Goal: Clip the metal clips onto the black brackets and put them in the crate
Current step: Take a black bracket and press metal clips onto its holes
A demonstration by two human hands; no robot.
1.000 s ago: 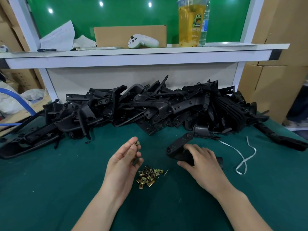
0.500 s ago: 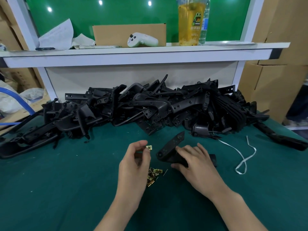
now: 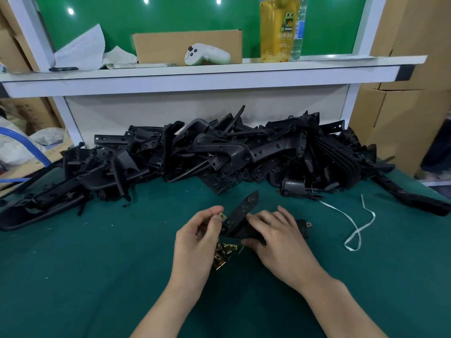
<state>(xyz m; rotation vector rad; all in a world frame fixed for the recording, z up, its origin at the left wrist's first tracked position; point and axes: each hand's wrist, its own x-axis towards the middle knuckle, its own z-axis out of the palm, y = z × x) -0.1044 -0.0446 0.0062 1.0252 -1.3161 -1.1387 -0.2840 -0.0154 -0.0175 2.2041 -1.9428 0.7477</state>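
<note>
clip meets bracket, centre frame
left hand [image 3: 197, 236] pinches a clip [image 3: 221, 216]; right hand [image 3: 275, 236] grips the bracket [image 3: 240, 213]; misaligned, it could spring away.

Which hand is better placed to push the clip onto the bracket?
The left hand, probably: it pinches a metal clip right beside the black bracket, which the right hand grips and steadies.

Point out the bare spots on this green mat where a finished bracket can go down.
Bare mat lies near left, between the bracket pile and the left hand, and near right, below the white strap beside the right hand. Crowded: the back under the pile, and the centre with loose clips and the held bracket.
</note>
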